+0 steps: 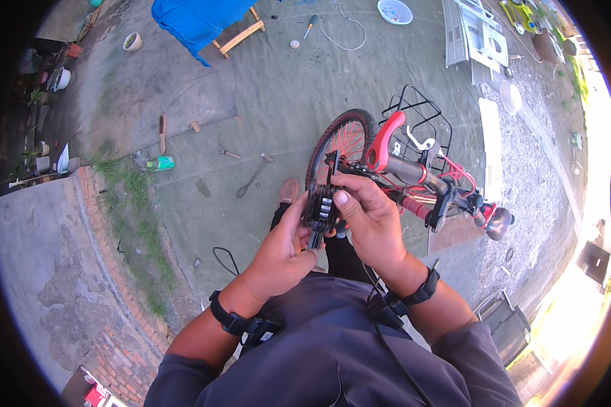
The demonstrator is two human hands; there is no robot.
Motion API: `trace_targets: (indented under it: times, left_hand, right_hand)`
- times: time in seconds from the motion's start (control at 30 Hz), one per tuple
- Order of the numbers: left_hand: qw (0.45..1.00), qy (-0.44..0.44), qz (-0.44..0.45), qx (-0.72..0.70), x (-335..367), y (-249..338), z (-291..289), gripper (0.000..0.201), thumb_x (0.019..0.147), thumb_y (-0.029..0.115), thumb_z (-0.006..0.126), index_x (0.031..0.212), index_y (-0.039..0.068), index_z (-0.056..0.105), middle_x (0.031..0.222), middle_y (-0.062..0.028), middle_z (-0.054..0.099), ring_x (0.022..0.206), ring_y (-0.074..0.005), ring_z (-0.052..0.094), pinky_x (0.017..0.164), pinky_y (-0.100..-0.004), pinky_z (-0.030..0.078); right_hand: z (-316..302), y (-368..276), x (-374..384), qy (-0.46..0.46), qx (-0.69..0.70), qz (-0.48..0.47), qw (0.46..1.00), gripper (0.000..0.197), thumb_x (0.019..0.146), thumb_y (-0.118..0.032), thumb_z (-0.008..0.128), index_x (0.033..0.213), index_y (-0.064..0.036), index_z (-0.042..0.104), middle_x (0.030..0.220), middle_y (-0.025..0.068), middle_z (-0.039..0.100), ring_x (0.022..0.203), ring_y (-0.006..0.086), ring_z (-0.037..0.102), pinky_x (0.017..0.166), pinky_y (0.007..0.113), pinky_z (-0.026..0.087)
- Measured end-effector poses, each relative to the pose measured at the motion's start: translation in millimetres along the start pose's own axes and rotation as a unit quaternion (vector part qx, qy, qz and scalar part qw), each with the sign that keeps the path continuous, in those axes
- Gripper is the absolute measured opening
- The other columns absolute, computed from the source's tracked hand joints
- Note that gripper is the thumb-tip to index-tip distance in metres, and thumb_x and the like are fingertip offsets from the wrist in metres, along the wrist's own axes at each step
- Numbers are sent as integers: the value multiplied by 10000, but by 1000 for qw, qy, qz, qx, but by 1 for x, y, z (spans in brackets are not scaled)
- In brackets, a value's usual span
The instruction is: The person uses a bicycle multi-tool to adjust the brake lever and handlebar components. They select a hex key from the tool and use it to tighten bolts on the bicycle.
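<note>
Both my hands hold a small black multi-tool (319, 207) with several folding keys, up in front of my chest. My left hand (278, 254) grips its lower end from the left. My right hand (370, 217) wraps around it from the right, thumb pressed on its top. Just beyond my hands stands a small red bicycle (414, 176) with a red-spoked front wheel (343, 146), black grips and a black wire basket (424, 119).
On the concrete ground lie a hammer (253, 175), a brush (162, 132), a green bottle (160, 163) and a screwdriver (309, 26). A blue cloth covers a wooden stool (204, 20) at the top. A brick edge with grass (125, 210) runs on the left.
</note>
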State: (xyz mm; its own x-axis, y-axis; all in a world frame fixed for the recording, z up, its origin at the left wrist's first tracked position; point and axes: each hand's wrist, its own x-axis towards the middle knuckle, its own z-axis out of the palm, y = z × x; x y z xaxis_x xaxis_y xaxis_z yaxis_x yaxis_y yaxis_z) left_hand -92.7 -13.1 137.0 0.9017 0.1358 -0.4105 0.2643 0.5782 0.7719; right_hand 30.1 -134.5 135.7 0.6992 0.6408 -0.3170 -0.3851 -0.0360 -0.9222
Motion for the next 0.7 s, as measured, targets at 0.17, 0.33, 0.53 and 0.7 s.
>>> trace_targets:
  times: [0.17,0.33,0.53,0.7]
  left_hand:
    - [997,17,21,71,-2,-1,-3,874,804,-120,481,1588,-2,113,1366,-121,496,1195,-216,586,988,-342,463]
    - [989,34,32,142,-4,-5,-8,854,807,-126,521,1572,-21,156,1366,-135,501,1223,-216,563,1056,-372,432]
    - [998,27,35,33,-3,-1,-15,634,959,111,566,1523,-20,308,1317,-113,564,1213,-196,558,1008,-349,445]
    - [991,15,-31,-132,4,-3,-20,618,1039,414,501,1480,-1,377,1330,-146,587,1221,-273,597,986,-413,500]
  right_hand:
    - [4,-1,8,1,67,19,998,243,1023,-138,604,1223,1,610,1041,39,673,949,89,631,828,273,543]
    - [5,-8,11,0,93,54,994,248,1025,-168,607,1219,-12,611,1044,35,672,942,92,640,822,287,564]
    - [-2,-6,10,-13,97,91,991,252,1033,-190,595,1225,-28,602,1048,27,677,936,84,645,811,284,573]
    - [-7,2,8,-78,138,86,984,237,1035,-163,584,1236,-37,571,1085,27,669,951,80,636,798,277,569]
